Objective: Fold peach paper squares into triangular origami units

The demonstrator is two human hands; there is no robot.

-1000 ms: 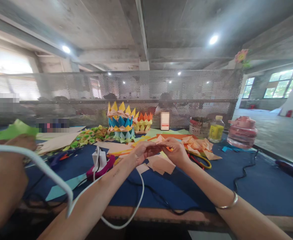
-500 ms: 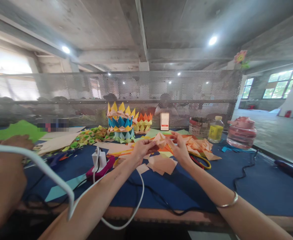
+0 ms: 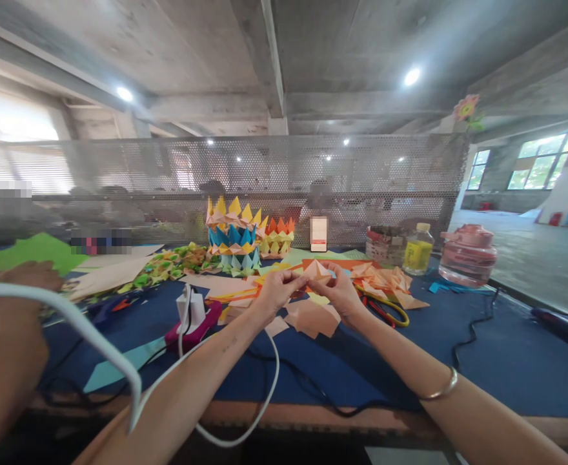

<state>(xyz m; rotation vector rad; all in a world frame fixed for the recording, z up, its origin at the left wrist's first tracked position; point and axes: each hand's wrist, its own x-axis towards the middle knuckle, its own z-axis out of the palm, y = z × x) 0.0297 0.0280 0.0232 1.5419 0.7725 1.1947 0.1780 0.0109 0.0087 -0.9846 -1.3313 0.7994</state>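
A small folded peach paper piece [image 3: 317,271] is held between both hands above the blue table. My left hand [image 3: 281,289] pinches its left edge between thumb and fingers. My right hand [image 3: 341,290] grips the right side, fingertips behind the fold and thumb in front. Just below lie loose peach paper squares [image 3: 312,316]. Orange folded paper pieces [image 3: 385,279] are heaped to the right of my right hand, beside yellow-handled scissors [image 3: 395,315]. Behind my left hand stands a tiered paper construction [image 3: 235,240] of yellow, blue and peach points.
A magenta power strip [image 3: 199,326] with a white plug sits left, its cables crossing the blue table [image 3: 521,361]. Behind are a phone [image 3: 318,234], a yellow bottle [image 3: 417,252] and a pink jug [image 3: 468,255]. Another person's hand [image 3: 37,278] is at far left, near green paper [image 3: 35,253].
My right hand has moved left and closed in on the folded piece, its fingers now nearer my left hand. The piece has turned slightly, showing a broader pointed face.
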